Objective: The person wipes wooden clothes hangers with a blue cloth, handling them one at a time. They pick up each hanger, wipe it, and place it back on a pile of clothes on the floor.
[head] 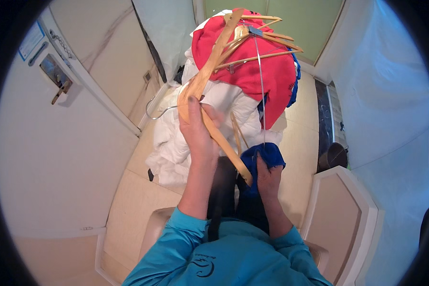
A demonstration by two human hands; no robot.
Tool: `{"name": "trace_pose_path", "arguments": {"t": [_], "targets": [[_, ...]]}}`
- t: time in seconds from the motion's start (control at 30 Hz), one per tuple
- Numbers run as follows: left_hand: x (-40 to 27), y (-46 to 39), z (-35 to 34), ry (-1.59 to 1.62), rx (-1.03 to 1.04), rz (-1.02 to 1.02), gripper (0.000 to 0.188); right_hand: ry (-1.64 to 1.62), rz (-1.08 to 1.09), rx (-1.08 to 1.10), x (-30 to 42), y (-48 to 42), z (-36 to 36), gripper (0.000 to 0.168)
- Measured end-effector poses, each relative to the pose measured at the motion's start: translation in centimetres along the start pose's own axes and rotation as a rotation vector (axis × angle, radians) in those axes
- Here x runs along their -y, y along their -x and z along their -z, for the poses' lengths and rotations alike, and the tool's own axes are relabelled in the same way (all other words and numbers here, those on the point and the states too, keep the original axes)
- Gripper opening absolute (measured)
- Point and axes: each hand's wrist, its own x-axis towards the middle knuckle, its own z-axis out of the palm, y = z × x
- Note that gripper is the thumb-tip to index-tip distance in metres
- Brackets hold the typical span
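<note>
My left hand is closed around the middle of a wooden clothes hanger, whose metal hook points left. One arm of this hanger reaches up over the pile, while the other slopes down towards my right hand. A blue cloth is gripped in my right hand, my thumb on top of it. From the cloth a thin pale strip runs taut up to a small grey metal piece among other wooden hangers. These lie on a red fabric garment.
Bulky white padded fabric is heaped below the red garment on the tiled floor. A white door with a handle stands at left. Translucent sheeting hangs at right, near a dark bin and a white-framed panel.
</note>
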Motion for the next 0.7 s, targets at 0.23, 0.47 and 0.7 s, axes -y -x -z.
{"name": "trace_pose_path", "arguments": {"t": [0.23, 0.47, 0.7], "targets": [[1.6, 2.9, -0.4, -0.072, 0.091, 0.099, 0.031, 0.019, -0.028, -0.067, 1.4, 0.4, -1.1, 0.019], [5.8, 7.0, 1.2, -0.332, 0.211, 0.113, 0.021, -0.086, -0.027, -0.121, 1.3, -0.4, -1.6, 0.017], [7.8, 9.0, 1.4, -0.530, 0.372, -0.048, 0.013, 0.058, -0.039, -0.216, 0.8, -1.3, -0.8, 0.019]]}}
